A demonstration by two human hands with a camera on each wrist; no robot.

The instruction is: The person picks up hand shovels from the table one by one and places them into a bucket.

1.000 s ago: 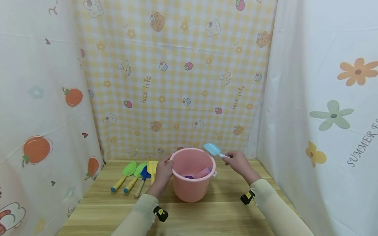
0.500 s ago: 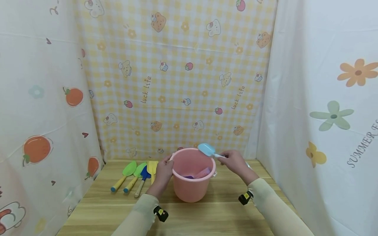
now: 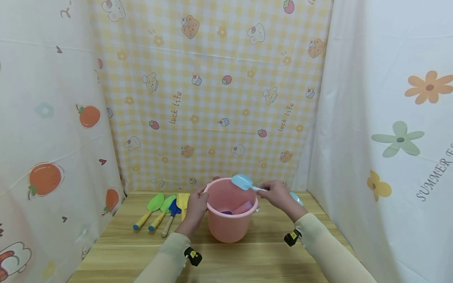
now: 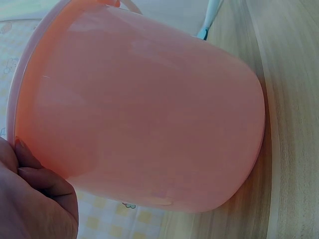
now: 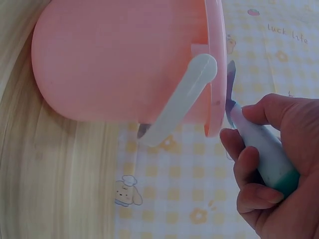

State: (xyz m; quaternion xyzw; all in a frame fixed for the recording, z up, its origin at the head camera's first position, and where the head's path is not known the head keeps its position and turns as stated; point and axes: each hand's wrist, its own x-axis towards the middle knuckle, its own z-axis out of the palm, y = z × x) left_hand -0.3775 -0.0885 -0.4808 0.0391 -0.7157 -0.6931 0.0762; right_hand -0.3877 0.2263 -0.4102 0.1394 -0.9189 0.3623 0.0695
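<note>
A pink bucket (image 3: 228, 230) stands upright on the wooden table. My left hand (image 3: 195, 208) grips its left rim; the left wrist view shows the fingers bent at the edge. In my right hand (image 3: 279, 194) is a light blue toy shovel (image 3: 242, 182), held by its white handle (image 5: 264, 149), which has a green end in the right wrist view. The shovel's blade lies over the bucket's far right rim; whether it touches is unclear. Inside the bucket are a pink item (image 3: 243, 207) and a purple one (image 3: 226, 212), both partly hidden.
Left of the bucket lie two green shovels (image 3: 155, 202), a blue shovel (image 3: 173, 208) and a yellow one (image 3: 182, 199). Another light blue shovel blade (image 3: 296, 198) shows behind my right wrist. The bucket's white carrying handle (image 5: 174, 104) hangs down. Printed curtains (image 3: 212, 98) enclose the table.
My right hand has moved left, bringing the light blue shovel's blade over the bucket's rim. Behind the wrist another light blue blade has come into sight. My left hand and the bucket stay put.
</note>
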